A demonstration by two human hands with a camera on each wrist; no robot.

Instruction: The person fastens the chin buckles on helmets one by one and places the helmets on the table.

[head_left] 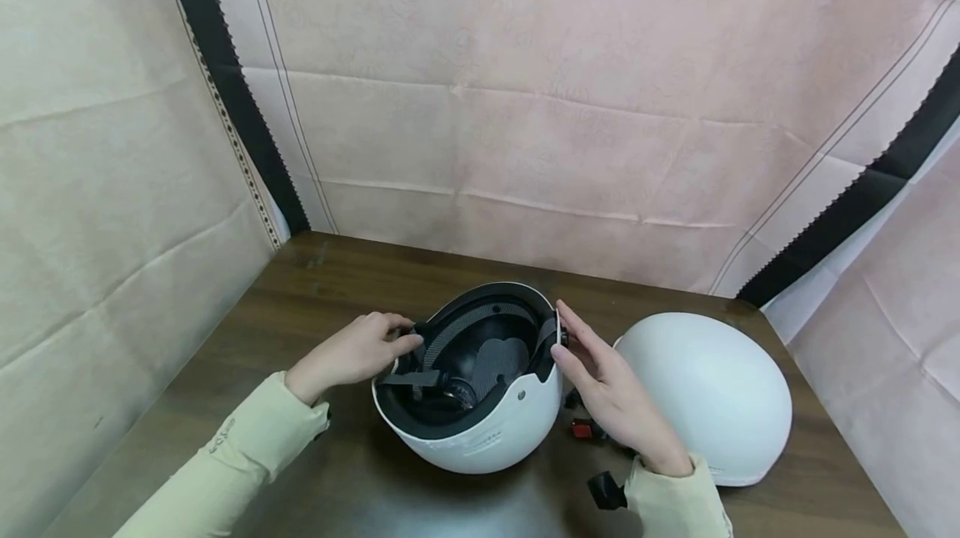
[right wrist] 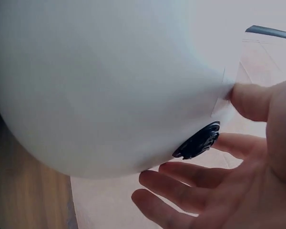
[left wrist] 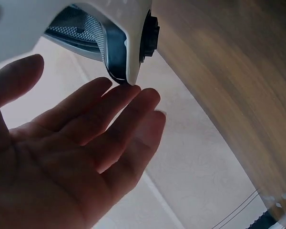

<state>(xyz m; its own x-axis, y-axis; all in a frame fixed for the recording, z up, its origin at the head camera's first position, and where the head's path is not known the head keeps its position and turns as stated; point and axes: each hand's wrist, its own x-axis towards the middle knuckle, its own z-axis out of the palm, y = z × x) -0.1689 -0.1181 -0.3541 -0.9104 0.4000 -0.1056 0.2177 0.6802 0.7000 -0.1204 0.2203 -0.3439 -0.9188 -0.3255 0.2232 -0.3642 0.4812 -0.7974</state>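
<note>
A white helmet (head_left: 480, 438) lies on the table with its opening upward, showing a dark padded inside and grey straps. My left hand (head_left: 360, 354) is at its left rim; in the left wrist view its fingertips (left wrist: 133, 88) touch the rim while the thumb stays apart. At the right rim is my right hand (head_left: 615, 388). The right wrist view shows its thumb (right wrist: 248, 100) against the shell edge and its extended fingers around a round black fitting (right wrist: 198, 141). Neither hand visibly curls around the helmet.
A second white helmet (head_left: 705, 396) rests dome up at the right, partly behind my right hand. A red-and-black buckle (head_left: 583, 429) lies between the helmets. The brown wooden table (head_left: 330, 288) meets pale fabric walls (head_left: 525, 146) at its back and sides.
</note>
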